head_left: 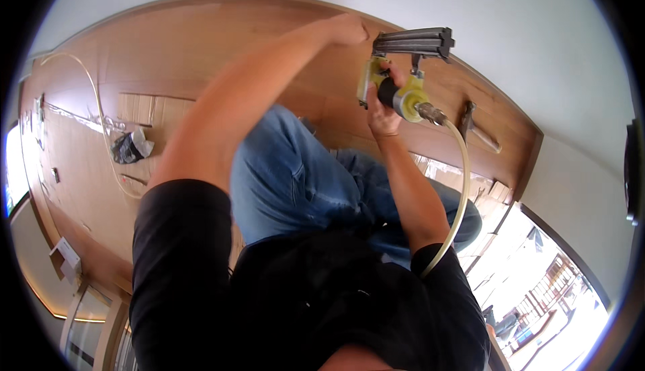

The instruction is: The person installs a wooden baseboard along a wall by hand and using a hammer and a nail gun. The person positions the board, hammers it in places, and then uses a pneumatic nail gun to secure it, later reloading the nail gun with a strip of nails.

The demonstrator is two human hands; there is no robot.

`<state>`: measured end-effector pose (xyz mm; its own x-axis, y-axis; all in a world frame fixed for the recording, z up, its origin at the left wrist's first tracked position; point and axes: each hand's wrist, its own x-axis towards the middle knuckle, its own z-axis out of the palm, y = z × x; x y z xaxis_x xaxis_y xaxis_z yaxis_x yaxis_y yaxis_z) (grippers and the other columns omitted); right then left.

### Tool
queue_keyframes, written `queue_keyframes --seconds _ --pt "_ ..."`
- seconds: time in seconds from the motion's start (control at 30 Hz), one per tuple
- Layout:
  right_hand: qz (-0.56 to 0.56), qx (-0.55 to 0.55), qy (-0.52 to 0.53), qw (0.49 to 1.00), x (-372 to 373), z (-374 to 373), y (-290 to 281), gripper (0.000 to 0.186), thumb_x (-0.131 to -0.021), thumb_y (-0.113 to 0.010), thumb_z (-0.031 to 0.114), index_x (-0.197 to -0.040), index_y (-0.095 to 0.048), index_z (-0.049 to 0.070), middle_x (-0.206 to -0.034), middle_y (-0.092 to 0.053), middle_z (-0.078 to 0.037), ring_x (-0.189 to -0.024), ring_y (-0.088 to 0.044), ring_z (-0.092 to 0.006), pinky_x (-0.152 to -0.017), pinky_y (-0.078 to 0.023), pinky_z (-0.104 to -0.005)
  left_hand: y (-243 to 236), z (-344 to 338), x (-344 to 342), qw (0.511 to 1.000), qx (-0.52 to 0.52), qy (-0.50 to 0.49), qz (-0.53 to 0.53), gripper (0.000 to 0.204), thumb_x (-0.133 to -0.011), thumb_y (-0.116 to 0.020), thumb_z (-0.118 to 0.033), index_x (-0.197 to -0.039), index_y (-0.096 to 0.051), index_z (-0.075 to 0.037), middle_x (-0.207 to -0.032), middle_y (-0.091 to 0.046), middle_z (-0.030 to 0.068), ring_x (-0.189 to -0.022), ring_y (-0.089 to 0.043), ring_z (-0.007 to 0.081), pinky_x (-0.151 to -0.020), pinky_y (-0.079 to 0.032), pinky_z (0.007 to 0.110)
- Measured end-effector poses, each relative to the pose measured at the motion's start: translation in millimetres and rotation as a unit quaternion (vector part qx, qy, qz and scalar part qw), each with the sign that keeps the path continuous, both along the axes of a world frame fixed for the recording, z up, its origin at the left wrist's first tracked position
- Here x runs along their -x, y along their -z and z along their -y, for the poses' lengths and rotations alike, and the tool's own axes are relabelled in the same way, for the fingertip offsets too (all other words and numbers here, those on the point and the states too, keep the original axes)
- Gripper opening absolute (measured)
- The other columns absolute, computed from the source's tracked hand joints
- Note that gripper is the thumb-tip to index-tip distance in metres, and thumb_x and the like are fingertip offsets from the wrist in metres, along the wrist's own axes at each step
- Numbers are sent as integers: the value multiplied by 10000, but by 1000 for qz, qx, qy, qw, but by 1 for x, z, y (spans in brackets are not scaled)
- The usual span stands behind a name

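Observation:
My right hand [383, 117] is wrapped round the black grip of a yellow-green air nail gun [410, 100]. Its long dark magazine [420, 40] points toward the white wall, and a pale air hose [465, 183] runs from its metal coupling back past my right arm. To the left of the tool, my left hand [347, 29] reaches out close to the wooden edging [295, 1] along the wall. Its fingers are curled closed, and whatever they pinch, if anything, is hidden. A small gap separates that hand from the nail gun's front end.
A hammer [485, 138] lies on the wood right of the nail gun. To the left are cardboard pieces [138, 107], a black-and-white plastic bag [127, 148] and a stretch of pale hose [99, 102]. My bent knees [289, 169] fill the middle. A bright opening [537, 297] is lower right.

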<state>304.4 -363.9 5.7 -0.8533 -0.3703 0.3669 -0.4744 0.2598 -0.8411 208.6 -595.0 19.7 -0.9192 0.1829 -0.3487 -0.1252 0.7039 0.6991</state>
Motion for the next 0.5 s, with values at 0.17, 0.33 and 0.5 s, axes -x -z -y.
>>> queue_keyframes --seconds 0.17,0.33,0.5 --pt "47 73 67 994 16 17 42 515 -881 -684 26 -1380 -552 20 -1298 -598 -161 -1226 -562 -326 -1099 -425 -437 57 -47 13 909 -330 -215 136 394 -1043 -557 -385 -1025 -738 -35 -1051 -748 126 -935 -679 246 -828 -527 446" --pt "20 -61 71 995 23 8 43 507 -883 -690 28 -1371 -555 35 -1354 -574 -218 -1309 -534 -414 -1134 -410 -486 71 -54 8 760 -513 -355 182 538 -1112 -487 -467 -1301 -677 -1 -1210 -719 106 -1014 -657 228 -888 -524 414" --pt "71 6 88 994 24 18 52 568 -870 -687 -35 -1405 -507 22 -1367 -591 -130 -1446 -458 -374 -1226 -316 -508 59 -55 11 835 -413 -339 129 569 -1140 -440 -421 -1199 -722 69 -1092 -750 160 -903 -652 199 -840 -532 362"
